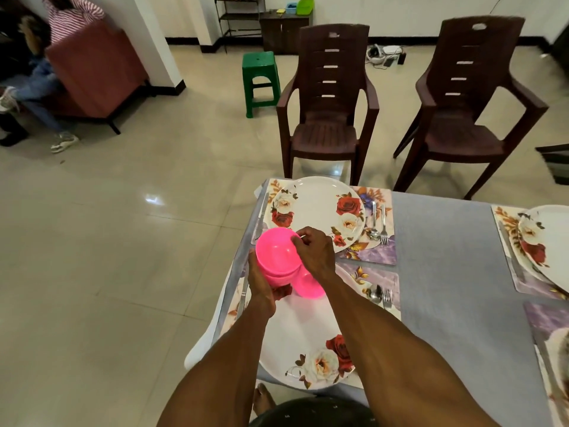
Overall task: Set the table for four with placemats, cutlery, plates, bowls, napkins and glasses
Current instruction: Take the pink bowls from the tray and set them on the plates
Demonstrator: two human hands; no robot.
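My left hand grips a stack of pink plastic bowls from below, above the near floral plate. My right hand pinches the rim of the top bowl. Another pink bowl lies on the near plate, partly hidden under my right wrist. The far floral plate sits bare on its floral placemat. A spoon and fork lie right of the far plate, and another spoon and fork lie right of the near plate. Two more plates on placemats show at the right edge.
A grey tablecloth covers the table. Two brown plastic chairs stand beyond the far edge, with a green stool behind them. A person sits on a red sofa at the far left. Tiled floor lies left of the table.
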